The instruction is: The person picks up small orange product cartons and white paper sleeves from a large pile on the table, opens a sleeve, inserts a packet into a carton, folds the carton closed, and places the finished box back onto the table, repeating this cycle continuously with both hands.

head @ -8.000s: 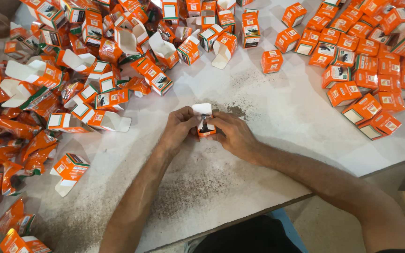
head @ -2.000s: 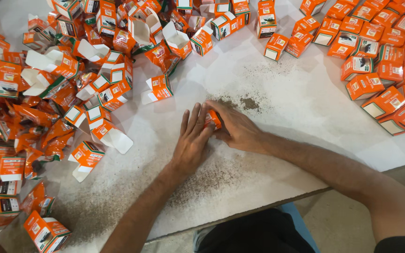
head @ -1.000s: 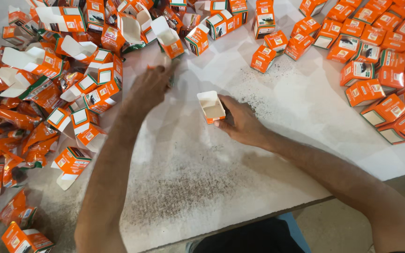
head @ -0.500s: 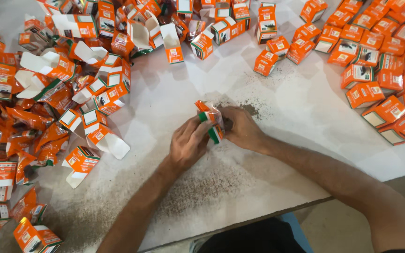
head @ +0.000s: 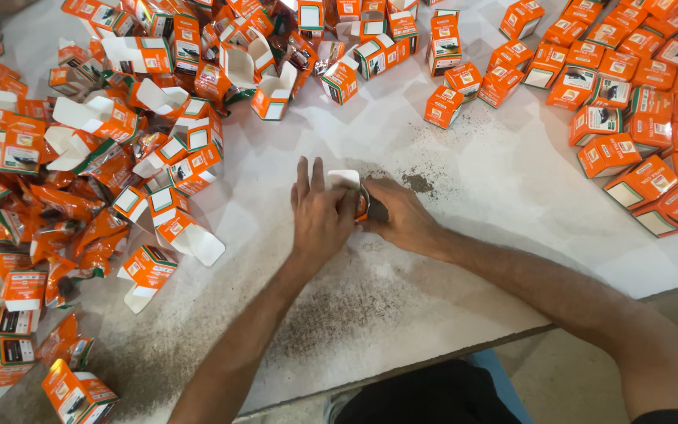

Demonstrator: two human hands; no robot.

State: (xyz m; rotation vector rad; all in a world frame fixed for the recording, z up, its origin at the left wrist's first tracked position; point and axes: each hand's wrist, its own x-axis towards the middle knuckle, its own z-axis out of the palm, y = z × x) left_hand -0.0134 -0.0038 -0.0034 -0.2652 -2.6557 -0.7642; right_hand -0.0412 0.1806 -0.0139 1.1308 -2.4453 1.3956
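White tabletop [head: 464,196], dusted with dark granules [head: 331,314], fills the view; its front edge runs from 6 toward 3 o'clock.

Left hand [head: 319,216]: lies palm down just left of centre, fingers straight and only slightly spread, pointing to 12 o'clock. Thumb side presses against the box [head: 352,191].

Right hand [head: 402,216]: at 3 o'clock of the box, fingers curled and closed together around its right side. Whether the fingertips pinch a flap cannot be told; they are hidden behind the box.

Box: small orange carton, held between both hands at centre of the table, touching both. Its white open flap stands at 12 o'clock, above the left fingertips' level and clear of them. Orange body shows only as a narrow strip between the left thumb and the right fingers.

Surroundings:
- Open boxes [head: 119,141] with white flaps up, mixed with flattened orange packets, heaped from 7 to 12 o'clock, well apart from the hands.
- Closed boxes [head: 637,118] laid in a looser spread from 1 to 3 o'clock, well apart from the hands.
- One open box [head: 151,275] lies alone at 8 o'clock, near the left forearm
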